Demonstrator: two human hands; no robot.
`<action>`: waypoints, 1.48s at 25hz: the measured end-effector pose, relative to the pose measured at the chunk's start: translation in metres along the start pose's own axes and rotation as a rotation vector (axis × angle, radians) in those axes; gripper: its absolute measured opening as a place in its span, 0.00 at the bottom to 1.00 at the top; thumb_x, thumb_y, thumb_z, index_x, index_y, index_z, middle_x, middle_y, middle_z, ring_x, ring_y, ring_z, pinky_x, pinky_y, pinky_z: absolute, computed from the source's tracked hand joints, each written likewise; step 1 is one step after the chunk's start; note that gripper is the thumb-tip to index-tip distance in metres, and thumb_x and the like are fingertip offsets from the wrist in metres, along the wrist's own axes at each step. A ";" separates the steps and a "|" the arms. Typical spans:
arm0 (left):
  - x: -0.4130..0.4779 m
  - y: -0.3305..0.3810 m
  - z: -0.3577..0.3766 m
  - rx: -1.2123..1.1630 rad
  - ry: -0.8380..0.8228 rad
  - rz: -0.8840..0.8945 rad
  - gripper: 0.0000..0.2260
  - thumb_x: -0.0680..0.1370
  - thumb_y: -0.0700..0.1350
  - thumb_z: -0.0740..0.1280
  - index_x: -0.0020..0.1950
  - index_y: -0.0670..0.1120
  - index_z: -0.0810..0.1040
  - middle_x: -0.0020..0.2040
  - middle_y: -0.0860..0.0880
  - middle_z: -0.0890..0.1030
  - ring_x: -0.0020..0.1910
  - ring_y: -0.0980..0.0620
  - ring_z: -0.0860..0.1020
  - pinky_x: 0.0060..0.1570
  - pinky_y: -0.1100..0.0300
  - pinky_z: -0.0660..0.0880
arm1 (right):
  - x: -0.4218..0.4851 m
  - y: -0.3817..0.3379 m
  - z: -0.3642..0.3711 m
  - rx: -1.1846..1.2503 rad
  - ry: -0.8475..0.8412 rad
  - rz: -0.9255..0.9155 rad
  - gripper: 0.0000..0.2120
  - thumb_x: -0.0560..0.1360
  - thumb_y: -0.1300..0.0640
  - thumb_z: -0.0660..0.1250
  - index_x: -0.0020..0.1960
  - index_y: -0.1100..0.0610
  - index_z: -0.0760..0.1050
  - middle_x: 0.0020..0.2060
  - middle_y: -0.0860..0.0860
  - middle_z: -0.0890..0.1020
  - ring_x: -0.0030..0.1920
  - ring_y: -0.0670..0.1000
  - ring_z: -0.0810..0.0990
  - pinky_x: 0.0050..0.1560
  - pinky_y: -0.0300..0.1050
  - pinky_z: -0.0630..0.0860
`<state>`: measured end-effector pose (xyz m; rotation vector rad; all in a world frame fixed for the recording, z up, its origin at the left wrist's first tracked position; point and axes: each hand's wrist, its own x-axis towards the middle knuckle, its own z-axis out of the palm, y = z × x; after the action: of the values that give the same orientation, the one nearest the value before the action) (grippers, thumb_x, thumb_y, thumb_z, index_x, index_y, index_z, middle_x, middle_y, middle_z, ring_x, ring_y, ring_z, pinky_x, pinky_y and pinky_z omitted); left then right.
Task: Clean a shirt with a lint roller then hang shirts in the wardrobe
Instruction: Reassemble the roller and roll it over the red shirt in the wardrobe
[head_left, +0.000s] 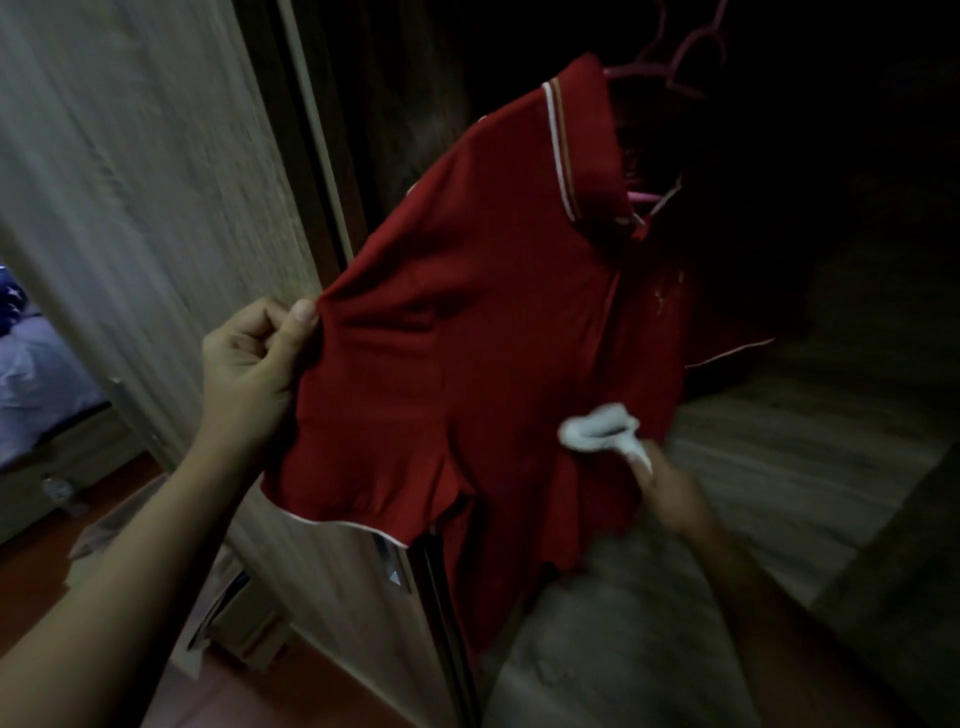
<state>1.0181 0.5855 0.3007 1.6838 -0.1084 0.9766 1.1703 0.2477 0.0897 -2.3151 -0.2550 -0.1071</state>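
Observation:
A red polo shirt (483, 322) with a white-striped collar hangs on a pink hanger (691, 57) inside the dark wardrobe. My left hand (249, 374) pinches the shirt's left sleeve near the shoulder and holds it stretched out. My right hand (670, 488) is blurred at the shirt's lower front and grips a white lint roller (602, 431) whose head lies against the red fabric. The hanger's hook is lost in the dark at the top.
A light wood sliding wardrobe door (156, 182) stands at the left, its edge beside the shirt. A wooden wardrobe shelf (779, 467) runs below the shirt at the right. A bed with purple bedding (36, 374) and clothes on the floor (104, 530) are at the far left.

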 end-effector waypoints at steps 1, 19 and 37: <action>0.000 0.000 0.000 -0.002 0.002 0.000 0.15 0.73 0.54 0.65 0.27 0.53 0.72 0.23 0.58 0.70 0.25 0.64 0.64 0.27 0.69 0.63 | 0.020 -0.008 -0.025 0.006 0.041 -0.016 0.18 0.80 0.52 0.56 0.67 0.56 0.68 0.58 0.63 0.79 0.56 0.62 0.79 0.52 0.50 0.73; 0.000 0.002 0.000 0.043 -0.035 0.021 0.16 0.73 0.59 0.65 0.28 0.54 0.73 0.24 0.60 0.72 0.25 0.65 0.67 0.28 0.74 0.64 | 0.049 0.101 0.115 0.024 0.371 -0.085 0.21 0.82 0.58 0.48 0.74 0.63 0.52 0.76 0.57 0.55 0.76 0.46 0.51 0.70 0.36 0.46; -0.001 -0.003 0.000 0.047 -0.022 0.019 0.19 0.79 0.44 0.61 0.28 0.54 0.73 0.23 0.59 0.70 0.25 0.64 0.65 0.27 0.72 0.62 | -0.057 -0.010 0.100 0.401 0.156 0.203 0.09 0.80 0.63 0.56 0.53 0.60 0.76 0.42 0.51 0.77 0.41 0.35 0.78 0.41 0.22 0.67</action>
<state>1.0186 0.5863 0.2976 1.7402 -0.1173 0.9818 1.1122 0.3188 0.0194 -1.9089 0.0373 -0.1222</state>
